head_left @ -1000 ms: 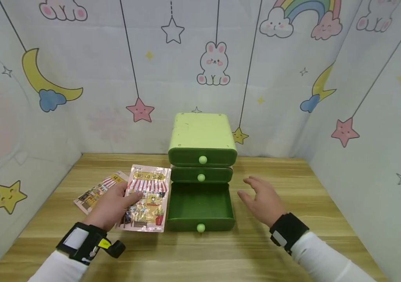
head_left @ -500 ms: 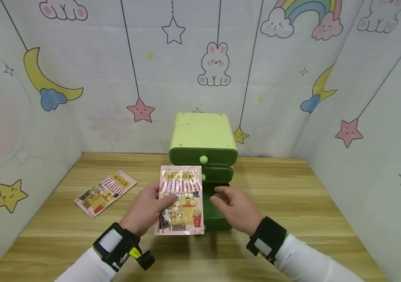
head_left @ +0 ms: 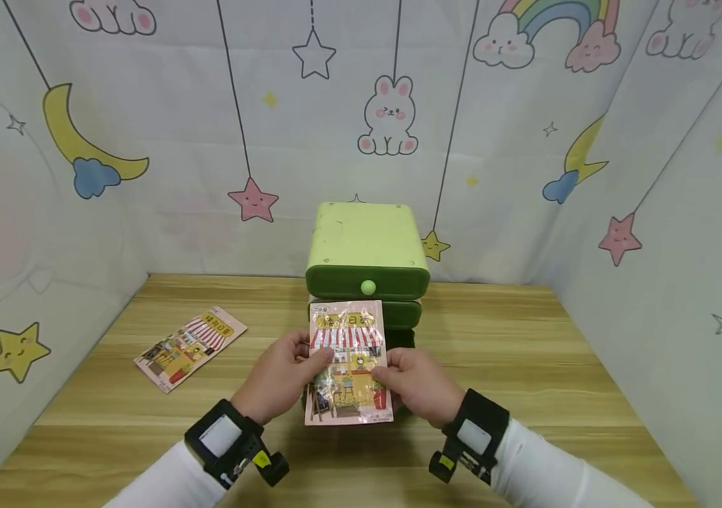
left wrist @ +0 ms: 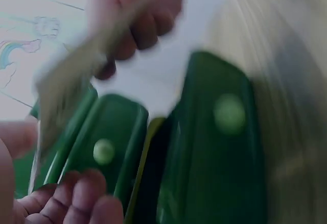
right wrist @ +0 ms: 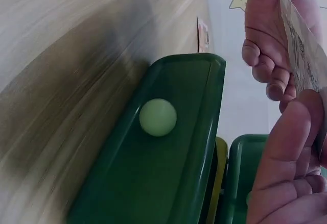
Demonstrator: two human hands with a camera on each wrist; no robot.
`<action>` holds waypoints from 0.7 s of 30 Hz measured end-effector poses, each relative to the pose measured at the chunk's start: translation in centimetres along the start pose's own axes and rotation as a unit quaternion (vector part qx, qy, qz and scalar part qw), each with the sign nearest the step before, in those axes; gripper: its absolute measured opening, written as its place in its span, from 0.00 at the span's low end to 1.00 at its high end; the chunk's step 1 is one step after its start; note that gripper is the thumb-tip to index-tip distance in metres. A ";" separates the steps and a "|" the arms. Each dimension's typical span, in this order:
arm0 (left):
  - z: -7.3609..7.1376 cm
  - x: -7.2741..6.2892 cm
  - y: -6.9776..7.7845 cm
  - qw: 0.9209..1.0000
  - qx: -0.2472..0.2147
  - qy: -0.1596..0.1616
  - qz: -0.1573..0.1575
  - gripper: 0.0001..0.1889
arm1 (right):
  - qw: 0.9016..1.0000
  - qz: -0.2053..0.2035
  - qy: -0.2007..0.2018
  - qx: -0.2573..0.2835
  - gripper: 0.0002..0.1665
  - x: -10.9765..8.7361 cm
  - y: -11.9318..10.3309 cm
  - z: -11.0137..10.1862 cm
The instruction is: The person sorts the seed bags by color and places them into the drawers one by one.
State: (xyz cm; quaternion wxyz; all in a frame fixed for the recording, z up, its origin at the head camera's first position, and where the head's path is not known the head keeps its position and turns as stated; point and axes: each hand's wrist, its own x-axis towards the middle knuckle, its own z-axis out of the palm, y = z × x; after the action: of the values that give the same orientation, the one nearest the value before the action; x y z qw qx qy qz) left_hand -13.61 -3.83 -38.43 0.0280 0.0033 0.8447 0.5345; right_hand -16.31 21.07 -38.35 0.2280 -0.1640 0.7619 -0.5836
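Observation:
Both hands hold a pink flat packet (head_left: pixel 350 367) printed with a striped awning and a shop front. My left hand (head_left: pixel 281 375) pinches its left edge, thumb on the front. On the right edge, my right hand (head_left: pixel 421 384) pinches it the same way. In the head view the packet hides much of a green drawer cabinet (head_left: pixel 367 233). The bottom drawer (right wrist: pixel 153 132) stands pulled out below the packet, as the right wrist view shows. In the left wrist view the packet (left wrist: pixel 76 76) appears edge-on and blurred between the hands.
A second, similar packet (head_left: pixel 191 348) lies slanted on the wooden table (head_left: pixel 494 324), left of the cabinet. Patterned cloth walls (head_left: pixel 196 106) enclose the table at the back and both sides.
My left hand has carried the packet rightward in front of the cabinet, uncovering the second packet. My right hand has come leftward and now pinches the packet's right edge.

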 end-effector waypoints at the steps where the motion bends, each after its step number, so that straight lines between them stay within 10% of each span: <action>1: -0.3 0.0 -0.2 1.000 0.026 0.004 0.008 0.29 | 1.000 0.003 -0.001 0.003 0.16 0.0 0.1 -0.1; 10: -3.4 0.3 -2.1 0.969 0.230 0.050 0.076 0.51 | 0.999 0.034 0.004 0.001 0.17 -0.7 0.9 -1.8; 21: -5.7 0.8 -3.9 0.957 0.274 0.059 0.071 0.51 | 0.997 0.078 0.006 0.023 0.19 -1.1 1.6 -3.0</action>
State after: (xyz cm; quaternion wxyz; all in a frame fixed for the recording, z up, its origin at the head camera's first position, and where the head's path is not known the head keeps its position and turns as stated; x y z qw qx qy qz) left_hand -14.65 -10.62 -39.57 -0.0619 0.0393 0.9566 0.2821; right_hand -16.93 24.50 -39.11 0.2720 -0.0956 0.7603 -0.5821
